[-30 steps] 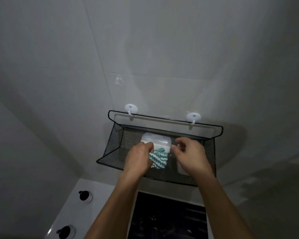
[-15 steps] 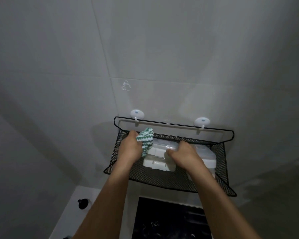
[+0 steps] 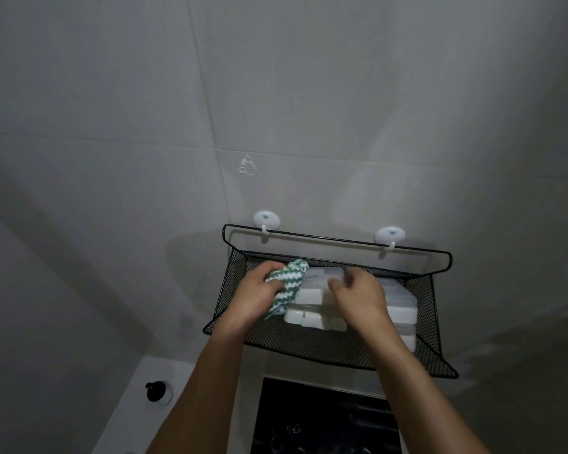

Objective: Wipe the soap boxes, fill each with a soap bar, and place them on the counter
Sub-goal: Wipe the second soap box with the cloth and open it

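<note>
Because the soap boxes [image 3: 312,296] sit stacked inside the black mesh basket [image 3: 325,352] hung from two wall hooks [image 3: 266,220], both hands reach up into it, above the white counter [image 3: 138,417] and dark stove [image 3: 325,417]. The left hand [image 3: 253,298] has its fingers [image 3: 271,268] curled round a green-and-white cloth [image 3: 289,283], pressed to the left end of the top box, likely to wipe it. The right hand [image 3: 361,296] curls its fingers [image 3: 336,285] down onto that box's lid, seemingly steadying it; how firmly it grips is hard to tell.
</note>
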Available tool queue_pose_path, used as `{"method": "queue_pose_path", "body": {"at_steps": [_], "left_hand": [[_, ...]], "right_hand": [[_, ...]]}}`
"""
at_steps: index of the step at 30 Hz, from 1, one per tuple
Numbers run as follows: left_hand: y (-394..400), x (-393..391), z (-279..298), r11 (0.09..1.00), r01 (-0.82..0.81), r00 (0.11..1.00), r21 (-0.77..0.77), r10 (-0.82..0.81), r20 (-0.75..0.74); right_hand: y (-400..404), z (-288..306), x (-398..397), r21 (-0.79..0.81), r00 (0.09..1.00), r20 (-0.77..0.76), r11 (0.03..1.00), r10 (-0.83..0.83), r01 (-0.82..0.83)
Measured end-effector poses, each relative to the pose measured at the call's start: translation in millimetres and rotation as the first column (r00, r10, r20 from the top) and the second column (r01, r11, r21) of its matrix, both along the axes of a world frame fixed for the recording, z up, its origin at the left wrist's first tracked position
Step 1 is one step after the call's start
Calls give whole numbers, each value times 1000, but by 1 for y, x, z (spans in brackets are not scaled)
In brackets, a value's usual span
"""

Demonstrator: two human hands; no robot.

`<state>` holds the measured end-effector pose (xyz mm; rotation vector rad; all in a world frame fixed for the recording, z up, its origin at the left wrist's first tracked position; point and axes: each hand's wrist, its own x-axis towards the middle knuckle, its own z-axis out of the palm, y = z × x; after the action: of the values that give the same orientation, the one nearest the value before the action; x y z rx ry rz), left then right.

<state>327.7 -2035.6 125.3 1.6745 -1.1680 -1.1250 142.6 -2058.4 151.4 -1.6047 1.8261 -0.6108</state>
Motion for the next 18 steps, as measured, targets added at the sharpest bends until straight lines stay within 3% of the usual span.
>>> {"method": "queue_pose_path", "body": {"at_steps": [7,18], "left_hand": [[-1,4,4,999,-37,999,31,38,-38],[15,14,2,996,-81,996,-27,80,-37]], "right_hand": [[-6,-5,4,60,995,59,995,-81,78],[5,-14,12,-6,966,194,985,-170,175]]}}
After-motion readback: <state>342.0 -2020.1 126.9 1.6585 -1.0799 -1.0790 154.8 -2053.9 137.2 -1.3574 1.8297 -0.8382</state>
